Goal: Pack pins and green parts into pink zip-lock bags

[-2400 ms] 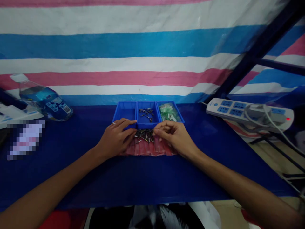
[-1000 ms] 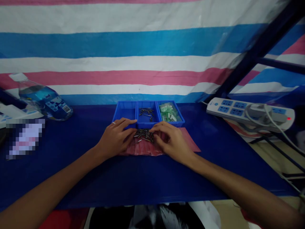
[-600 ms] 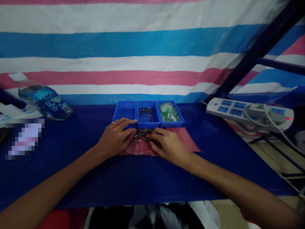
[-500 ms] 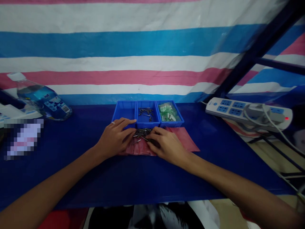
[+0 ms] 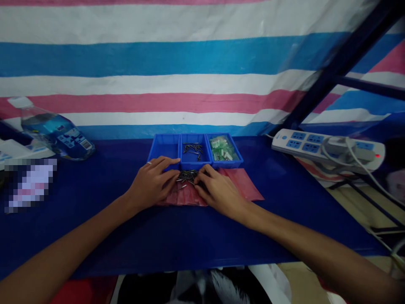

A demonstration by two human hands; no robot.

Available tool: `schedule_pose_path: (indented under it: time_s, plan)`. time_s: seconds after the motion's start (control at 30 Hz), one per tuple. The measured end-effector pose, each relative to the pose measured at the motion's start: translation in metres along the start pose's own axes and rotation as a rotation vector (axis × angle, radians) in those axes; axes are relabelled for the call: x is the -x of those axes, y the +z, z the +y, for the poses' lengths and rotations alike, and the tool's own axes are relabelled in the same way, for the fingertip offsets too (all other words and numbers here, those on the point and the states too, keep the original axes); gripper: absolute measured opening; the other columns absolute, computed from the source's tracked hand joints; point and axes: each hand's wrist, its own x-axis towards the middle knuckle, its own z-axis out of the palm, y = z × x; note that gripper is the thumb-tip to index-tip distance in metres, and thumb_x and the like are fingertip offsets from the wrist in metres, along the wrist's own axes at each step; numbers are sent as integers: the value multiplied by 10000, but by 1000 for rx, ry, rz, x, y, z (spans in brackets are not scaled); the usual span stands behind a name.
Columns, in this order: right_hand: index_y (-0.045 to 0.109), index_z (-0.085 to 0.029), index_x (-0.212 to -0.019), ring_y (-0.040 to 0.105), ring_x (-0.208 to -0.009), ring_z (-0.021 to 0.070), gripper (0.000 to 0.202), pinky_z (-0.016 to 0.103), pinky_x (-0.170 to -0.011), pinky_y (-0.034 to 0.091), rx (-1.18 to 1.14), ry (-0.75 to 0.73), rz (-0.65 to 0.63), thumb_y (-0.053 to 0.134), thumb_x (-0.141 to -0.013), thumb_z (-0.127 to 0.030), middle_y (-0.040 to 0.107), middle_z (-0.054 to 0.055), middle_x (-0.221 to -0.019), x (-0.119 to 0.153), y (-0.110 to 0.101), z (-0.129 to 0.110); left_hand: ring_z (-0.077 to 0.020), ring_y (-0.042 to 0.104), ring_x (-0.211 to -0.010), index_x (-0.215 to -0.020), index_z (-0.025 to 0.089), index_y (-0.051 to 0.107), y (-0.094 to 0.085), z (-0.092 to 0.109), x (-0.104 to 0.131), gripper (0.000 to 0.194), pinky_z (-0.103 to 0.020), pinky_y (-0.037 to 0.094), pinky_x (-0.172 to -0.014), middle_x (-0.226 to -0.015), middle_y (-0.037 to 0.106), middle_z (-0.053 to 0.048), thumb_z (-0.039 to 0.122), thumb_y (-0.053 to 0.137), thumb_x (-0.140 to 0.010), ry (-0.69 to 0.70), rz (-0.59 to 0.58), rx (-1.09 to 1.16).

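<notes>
A pile of small dark metal pins [image 5: 187, 175] lies on a pink plastic bag [image 5: 186, 196]. My left hand [image 5: 155, 179] rests at the pile's left side, its thumb and index finger apart, with nothing visible between them. At the right side of the pile, my right hand [image 5: 217, 188] has its thumb and fingers bent close together; what they pinch, if anything, is too small to make out. Just behind the hands stands a blue three-part tray [image 5: 211, 152]. Its middle compartment holds several metal pins [image 5: 193, 147], and the right one a green-and-clear bag of small parts [image 5: 224, 148].
A plastic bottle of blue liquid [image 5: 58, 131] lies at the left, above a blurred patch. On the right is a white power strip [image 5: 303, 141] with a plug and cables. Another pink sheet [image 5: 243, 183] lies beside my right hand. A striped sheet [image 5: 158, 55] hangs behind the table.
My right hand's fingers have shifted slightly and its index finger is more bent over the pile. My left hand has stayed nearly still.
</notes>
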Motion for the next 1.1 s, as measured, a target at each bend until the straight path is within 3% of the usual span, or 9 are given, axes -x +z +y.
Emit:
schedule_pose_path:
  time_s: [0.1,0.23,0.33,0.43,0.63,0.87,1.1]
  plan:
    - [620,-173,-976,594,-787,154,128,299,-672,464,-159,5,67,498,-958,-210,616,68,-1031,-1,-4,0,-226,616,-1088,-992,206,700,0,0,-1,155,-421,541,-896,-1301,630,-43,247,557,-946,2,-2,1]
    - [594,-206,-969,578,-650,115,65,256,-594,455,-587,114,122,568,-913,-225,647,-6,-809,-1,-13,0,-222,624,-1069,-969,193,707,0,0,-2,167,-408,546,-881,-1288,638,-57,250,551,-947,3,-3,5]
    - [536,-224,-965,559,-553,97,133,241,-528,456,-941,211,81,626,-875,-262,628,-44,-715,-2,-20,-2,-217,625,-1063,-967,196,709,-1,0,-2,167,-400,547,-875,-1288,639,-60,247,552,-946,2,0,-1]
    - [568,-207,-896,500,-458,71,111,215,-431,412,-1152,310,-29,651,-851,-266,605,-52,-651,-2,-24,-2,-210,627,-1053,-966,200,710,-1,0,-2,163,-391,548,-865,-1282,643,-59,246,554,-945,8,10,-2]
    - [705,-196,-975,586,-608,84,193,208,-483,468,-1170,336,-27,730,-789,-236,699,16,-860,-2,-22,4,-223,623,-1069,-967,202,708,-1,0,-1,162,-400,544,-889,-1292,640,-46,249,554,-944,9,-1,-17]
    - [738,-186,-960,546,-447,85,189,223,-385,432,-1100,348,-71,727,-811,-302,691,4,-675,-1,-22,2,-218,629,-1052,-953,206,708,-1,1,-1,158,-397,551,-861,-1277,647,-50,245,556,-942,10,28,-13]
    - [757,-207,-877,666,-614,126,121,242,-504,504,-1188,350,14,748,-794,-295,758,37,-773,-1,-26,1,-211,626,-1057,-955,203,704,-2,1,-2,154,-392,550,-866,-1277,645,-54,239,554,-943,7,11,-1]
